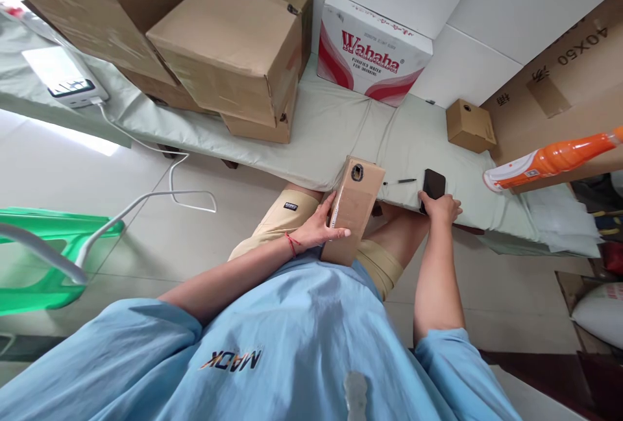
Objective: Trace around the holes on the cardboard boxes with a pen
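Note:
A long narrow cardboard box (359,204) rests at my lap, its far end by the edge of the cloth-covered surface. It has clear tape on it and a dark-rimmed round hole near the far end. My left hand (318,229) holds this box from the left, thumb across its top and fingers along its side. To the right, my right hand (440,205) grips the near end of a black smartphone (435,182) lying on the cloth. Its thumb is at the phone's left edge, with the other fingers on the right. A black pen (402,181) lies between box and phone.
Stacked cardboard boxes (228,38) stand at the back left, beside a white and red Wahaba carton (372,51). A small box (470,124) and an orange bottle (549,160) are at the right. At left are a power bank (80,93), a white cable and a green stool (58,229).

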### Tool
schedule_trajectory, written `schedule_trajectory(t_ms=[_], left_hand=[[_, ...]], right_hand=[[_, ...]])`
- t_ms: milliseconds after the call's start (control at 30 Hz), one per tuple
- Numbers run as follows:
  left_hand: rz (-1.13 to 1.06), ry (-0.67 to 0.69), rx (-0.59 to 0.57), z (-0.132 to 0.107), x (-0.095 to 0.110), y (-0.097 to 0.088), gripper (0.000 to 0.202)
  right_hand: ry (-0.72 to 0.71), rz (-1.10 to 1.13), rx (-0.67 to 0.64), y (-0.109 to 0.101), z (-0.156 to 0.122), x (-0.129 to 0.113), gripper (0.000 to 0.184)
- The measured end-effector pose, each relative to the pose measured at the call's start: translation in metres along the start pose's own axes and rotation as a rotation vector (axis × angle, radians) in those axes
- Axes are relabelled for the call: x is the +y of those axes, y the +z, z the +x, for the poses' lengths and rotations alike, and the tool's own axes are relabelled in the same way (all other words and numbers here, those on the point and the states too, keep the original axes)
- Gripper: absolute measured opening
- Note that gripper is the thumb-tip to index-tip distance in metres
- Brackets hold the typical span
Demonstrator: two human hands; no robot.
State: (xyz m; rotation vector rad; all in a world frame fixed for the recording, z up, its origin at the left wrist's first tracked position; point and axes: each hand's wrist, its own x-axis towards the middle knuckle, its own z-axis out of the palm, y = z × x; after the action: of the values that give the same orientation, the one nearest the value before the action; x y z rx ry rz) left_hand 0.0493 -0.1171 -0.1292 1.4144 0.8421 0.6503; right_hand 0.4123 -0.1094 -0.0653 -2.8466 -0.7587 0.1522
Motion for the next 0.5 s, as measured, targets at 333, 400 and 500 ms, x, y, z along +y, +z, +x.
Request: schedule_trajectory(t_ms=[333, 400, 500], left_hand=[[0.007, -0.012, 0.038, 0.0, -0.006, 0.001, 0.13], [0.008, -0.011, 0.053, 0.0, -0.006, 0.002, 0.13], [0.017, -0.022, 0.055, -0.001, -0.006, 0.003, 0.131]], right_hand=[[-0.026, 0.073, 0.003, -0.007, -0.044, 0.033, 0.088], [-0.039, 0.102, 0.02, -0.006, -0.058, 0.039, 0.082], [-0.114, 0.209, 0.116, -0.006, -0.089, 0.046, 0.069]])
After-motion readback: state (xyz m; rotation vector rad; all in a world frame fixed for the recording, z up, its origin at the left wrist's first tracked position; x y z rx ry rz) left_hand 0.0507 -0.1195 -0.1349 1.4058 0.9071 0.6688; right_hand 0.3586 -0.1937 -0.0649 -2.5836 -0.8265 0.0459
